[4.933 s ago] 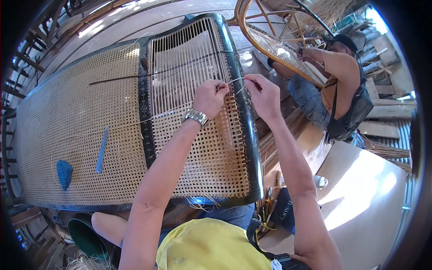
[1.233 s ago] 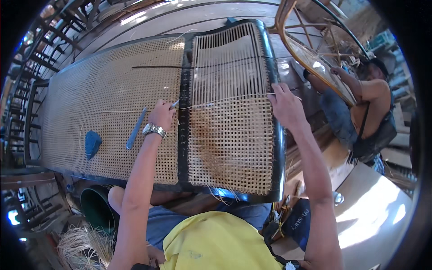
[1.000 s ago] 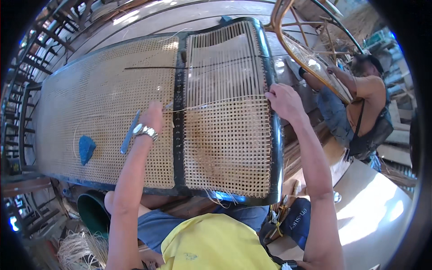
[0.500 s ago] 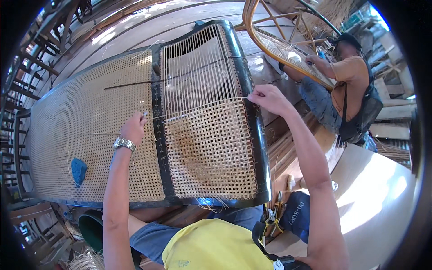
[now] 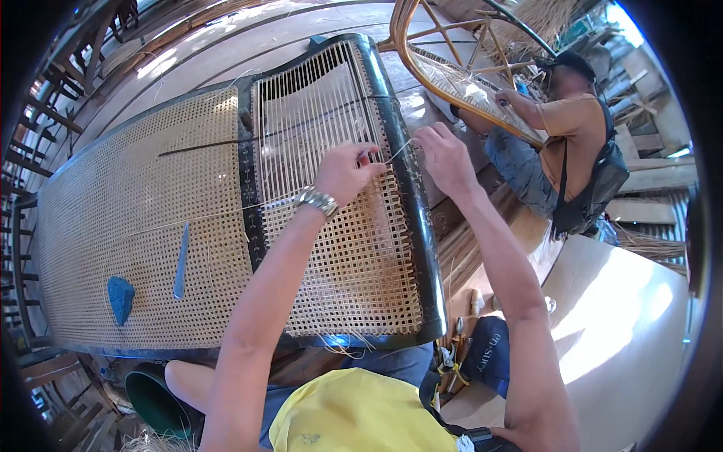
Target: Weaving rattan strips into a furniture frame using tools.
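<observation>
A chair or bench frame with black edging lies in front of me, its smaller right-hand panel (image 5: 354, 279) part woven in open cane mesh, with bare lengthwise strands above. At this panel's right edge my right hand (image 5: 448, 160) pinches a thin cane strand (image 5: 404, 151). The strand curves down to the weave beside my left hand (image 5: 348, 175). Over the weave's upper edge, that hand has curled fingers around something small and dark, mostly hidden. Another long strand (image 5: 203, 217) crosses the left panel (image 5: 90, 226) and passes beneath my left wrist.
A flat blue tool (image 5: 181, 260) and a blue lump (image 5: 120, 300) rest on the left panel. A dark thin rod (image 5: 199, 147) crosses both panels. Yellow-handled pliers (image 5: 448, 360) hang beside my right hip. To the right, a person (image 5: 580, 128) works at a curved rattan frame (image 5: 433, 87).
My left hand has moved right, from the left panel to beside my right hand, uncovering the blue tool. My right hand has lifted the strand off the frame edge. The view has shifted slightly.
</observation>
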`<state>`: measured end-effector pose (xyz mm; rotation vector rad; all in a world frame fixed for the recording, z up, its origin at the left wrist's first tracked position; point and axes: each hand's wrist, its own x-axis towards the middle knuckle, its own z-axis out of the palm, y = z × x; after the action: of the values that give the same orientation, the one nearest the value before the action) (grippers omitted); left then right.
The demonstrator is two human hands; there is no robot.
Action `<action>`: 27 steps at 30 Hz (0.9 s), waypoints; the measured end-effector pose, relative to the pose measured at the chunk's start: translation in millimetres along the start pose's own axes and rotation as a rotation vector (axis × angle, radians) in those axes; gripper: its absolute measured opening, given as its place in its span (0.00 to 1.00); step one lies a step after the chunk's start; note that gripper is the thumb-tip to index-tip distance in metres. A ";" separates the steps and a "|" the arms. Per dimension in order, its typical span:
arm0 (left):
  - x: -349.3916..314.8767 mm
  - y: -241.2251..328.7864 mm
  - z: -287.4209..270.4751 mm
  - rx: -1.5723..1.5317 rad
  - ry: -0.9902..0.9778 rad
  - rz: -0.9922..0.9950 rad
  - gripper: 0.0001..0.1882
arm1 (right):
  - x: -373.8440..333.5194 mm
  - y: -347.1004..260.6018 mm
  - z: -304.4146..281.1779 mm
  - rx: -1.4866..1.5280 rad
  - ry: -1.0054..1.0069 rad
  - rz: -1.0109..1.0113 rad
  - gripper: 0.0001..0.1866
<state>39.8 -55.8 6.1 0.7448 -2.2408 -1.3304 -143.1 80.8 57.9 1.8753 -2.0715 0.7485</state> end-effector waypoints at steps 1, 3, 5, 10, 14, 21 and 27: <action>7.1 -1.4 9.9 0.001 -0.062 0.032 0.19 | 1.3 -6.3 1.5 -0.001 -0.001 -0.003 0.04; 11.6 -5.4 25.2 -0.025 -0.093 0.076 0.15 | 1.0 -16.6 4.6 0.236 0.016 0.146 0.05; 11.3 -20.8 35.0 -0.068 0.003 0.099 0.14 | -0.7 -23.1 7.6 0.324 0.009 0.208 0.06; -1.5 -16.9 33.4 -0.228 0.072 0.016 0.09 | -6.0 -29.1 7.6 0.336 0.060 0.208 0.06; -2.1 -20.2 31.5 -0.294 0.078 -0.051 0.08 | -1.8 -36.7 8.9 0.203 0.077 0.045 0.08; -6.0 -9.7 24.9 -0.302 0.030 -0.101 0.11 | -1.2 -35.2 13.4 0.089 0.014 -0.080 0.13; -4.8 -14.1 24.7 -0.318 0.011 -0.105 0.10 | -5.5 -41.3 17.0 0.220 0.023 0.046 0.09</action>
<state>31.8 -42.1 -18.0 0.7569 -1.9376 -1.6764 -99.2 74.9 49.3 1.9235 -2.0985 1.0431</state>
